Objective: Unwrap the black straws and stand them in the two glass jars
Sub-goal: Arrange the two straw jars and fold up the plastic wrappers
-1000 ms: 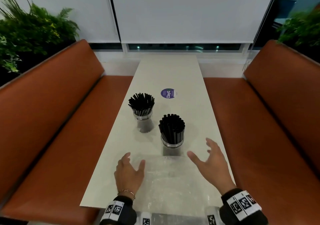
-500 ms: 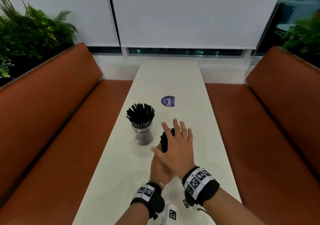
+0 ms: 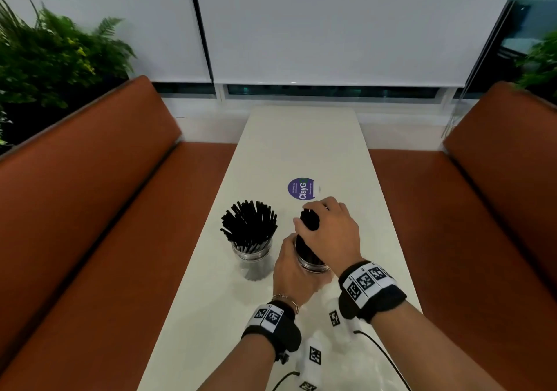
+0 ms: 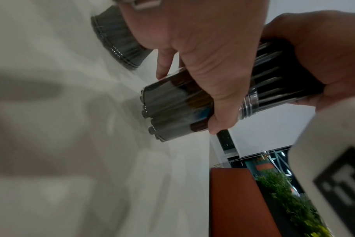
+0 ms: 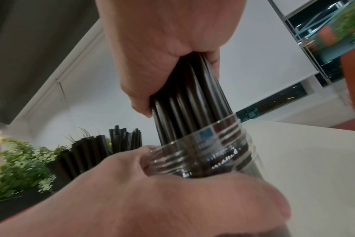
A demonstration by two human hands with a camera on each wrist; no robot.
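Two glass jars of black straws stand on the white table point(image 3: 301, 137). The left jar point(image 3: 251, 255) holds fanned-out straws point(image 3: 248, 229) and nothing touches it. My left hand point(image 3: 291, 268) wraps around the right jar point(image 3: 313, 265), seen closer in the left wrist view as the jar point(image 4: 172, 104) and in the right wrist view as the jar point(image 5: 213, 152). My right hand point(image 3: 327, 232) grips from above the tight bundle of straws point(image 3: 310, 220) standing in that jar. In the right wrist view the bundle point(image 5: 192, 104) runs from my right hand point(image 5: 162, 48) down into the glass.
A round purple sticker point(image 3: 302, 188) lies on the table beyond the jars. Orange bench seats point(image 3: 90, 209) flank the table on both sides. Green plants point(image 3: 51, 59) stand behind the benches. White tagged blocks point(image 3: 313, 357) with cables lie near the table's front edge.
Both hands have moved forward from the near end of the table to the right jar. The left hand now holds the jar and the right hand has closed on its straws.
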